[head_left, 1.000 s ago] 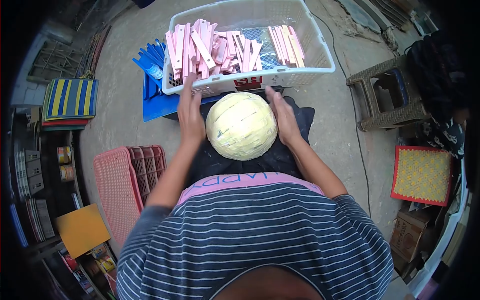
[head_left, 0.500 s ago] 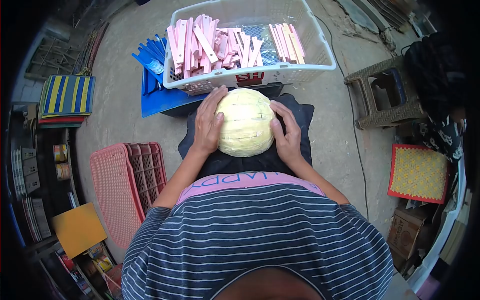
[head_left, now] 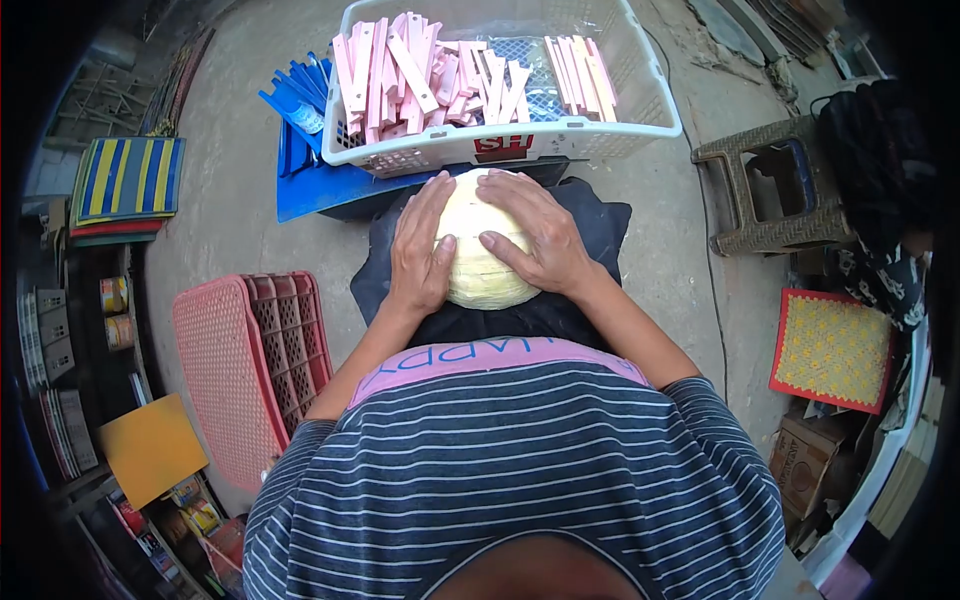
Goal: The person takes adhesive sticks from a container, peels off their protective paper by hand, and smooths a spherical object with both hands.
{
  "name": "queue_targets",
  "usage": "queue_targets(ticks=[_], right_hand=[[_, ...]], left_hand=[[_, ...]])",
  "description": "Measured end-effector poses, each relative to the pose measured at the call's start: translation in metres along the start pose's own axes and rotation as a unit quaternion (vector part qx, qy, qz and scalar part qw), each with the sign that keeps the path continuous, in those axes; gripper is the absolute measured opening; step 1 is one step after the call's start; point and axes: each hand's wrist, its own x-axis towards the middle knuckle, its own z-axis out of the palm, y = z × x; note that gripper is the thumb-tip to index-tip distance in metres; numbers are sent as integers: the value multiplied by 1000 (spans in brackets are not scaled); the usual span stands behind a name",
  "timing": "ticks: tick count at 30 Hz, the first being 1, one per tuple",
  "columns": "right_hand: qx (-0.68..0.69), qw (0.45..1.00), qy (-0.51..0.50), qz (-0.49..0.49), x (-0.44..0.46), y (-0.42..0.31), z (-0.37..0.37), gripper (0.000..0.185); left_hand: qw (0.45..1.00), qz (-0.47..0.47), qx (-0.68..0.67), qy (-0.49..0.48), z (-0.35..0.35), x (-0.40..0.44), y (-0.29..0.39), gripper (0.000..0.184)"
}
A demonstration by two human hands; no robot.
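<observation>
A pale yellow ball-like form (head_left: 484,278), its surface made of overlapping strips with thin dark gaps, rests on dark cloth (head_left: 590,215) over my lap. My left hand (head_left: 420,250) lies against its left side, fingers stretched forward and thumb along the near face. Across its upper right lies my right hand (head_left: 540,235), fingers extended over the top and thumb apart from them. Both palms touch the form without closing around it. Its underside is hidden.
Ahead stands a white plastic basket (head_left: 625,128) with pink strips (head_left: 410,80) in it. Blue pieces (head_left: 300,105) lie beside it on a blue board (head_left: 310,200). A red crate (head_left: 215,370) is at left, a woven-look stool (head_left: 780,235) at right.
My right hand has moved left and up from the form's right side onto its top. My left hand stays on the left side, its fingers slightly further over it.
</observation>
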Motion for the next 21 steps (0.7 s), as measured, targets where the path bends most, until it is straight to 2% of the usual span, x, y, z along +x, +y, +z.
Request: queue_targets(ticks=[10,13,16,17,21], right_hand=[[-28,999,34,-20,-8,-1,10,38],[3,1000,-3,20,-5,-4,3,39],[61,996,26,54,-4,-6,-4,41],[-58,998,-16,22,-5,-11,-6,42],[-57,998,1,29,-18,-9,10,41]], left_hand=[[999,4,-25,43,10,-12,-5,58],[998,6,-33,48,8,-11,-5,59],[998,13,-34,54,8,-12,-6,59],[998,13,-33,57,9,-12,-5,59],[998,11,-23,58,13,-19,-7,58]])
